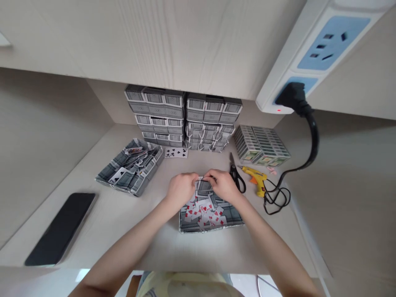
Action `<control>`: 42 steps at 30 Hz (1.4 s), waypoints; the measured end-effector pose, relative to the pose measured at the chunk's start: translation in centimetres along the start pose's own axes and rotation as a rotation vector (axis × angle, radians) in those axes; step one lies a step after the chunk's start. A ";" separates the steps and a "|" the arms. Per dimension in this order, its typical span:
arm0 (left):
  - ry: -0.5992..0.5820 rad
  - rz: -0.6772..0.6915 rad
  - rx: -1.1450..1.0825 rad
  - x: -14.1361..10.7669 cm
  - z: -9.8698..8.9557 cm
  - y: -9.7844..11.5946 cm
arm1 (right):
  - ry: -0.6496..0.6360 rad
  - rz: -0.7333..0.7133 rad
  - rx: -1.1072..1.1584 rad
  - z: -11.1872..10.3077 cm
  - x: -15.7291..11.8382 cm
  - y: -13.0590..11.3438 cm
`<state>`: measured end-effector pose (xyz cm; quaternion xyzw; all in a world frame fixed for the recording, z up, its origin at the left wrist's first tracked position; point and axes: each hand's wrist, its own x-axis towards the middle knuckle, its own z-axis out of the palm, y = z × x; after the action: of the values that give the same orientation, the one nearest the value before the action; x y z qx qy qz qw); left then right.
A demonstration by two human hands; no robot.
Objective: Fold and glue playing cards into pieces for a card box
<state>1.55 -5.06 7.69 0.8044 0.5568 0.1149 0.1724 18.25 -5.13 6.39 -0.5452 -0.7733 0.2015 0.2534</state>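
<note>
Above a shallow tray (pixel 202 231) covered in grey card backs, my left hand (pixel 183 187) and my right hand (pixel 223 185) meet. Fingers of both pinch the upper edge of a grey-backed playing card (pixel 203 187), one hand at each side; whether it is one card or several I cannot tell. Inside the tray lie loose face-up red-suit cards (pixel 206 212), heaped over one another. Black-handled scissors (pixel 236 178) rest just beyond my right hand, and a yellow glue gun (pixel 256 177) lies to their right.
A second card-covered tray (pixel 140 185) with loose cards stands left. Stacked card-built boxes (pixel 161 111) line the back, with a face-up card (pixel 176 153) before them. Card decks (pixel 261 144) stand right. A phone (pixel 62 229) lies front left. A power strip (pixel 321 53) overhangs; its black cord (pixel 314 136) hangs down.
</note>
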 end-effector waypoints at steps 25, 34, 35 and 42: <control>-0.018 -0.043 -0.256 -1.2 0.4 -1.3 | -0.132 -0.019 -0.213 -0.1 -0.2 -0.8; -0.007 -0.013 -0.477 -0.7 0.6 -1.7 | -0.159 -0.039 -0.196 -0.3 -0.1 -1.2; 0.007 -0.017 -0.557 -0.7 0.6 -2.1 | -0.160 -0.041 -0.184 -0.7 -0.2 -1.1; 0.156 -0.207 -1.188 -2.8 1.8 -3.5 | -0.226 0.008 -0.293 -2.0 -1.1 0.4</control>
<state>-1.71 -6.81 4.64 0.5016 0.4838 0.4472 0.5606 20.09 -5.95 7.58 -0.5533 -0.8157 0.1477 0.0821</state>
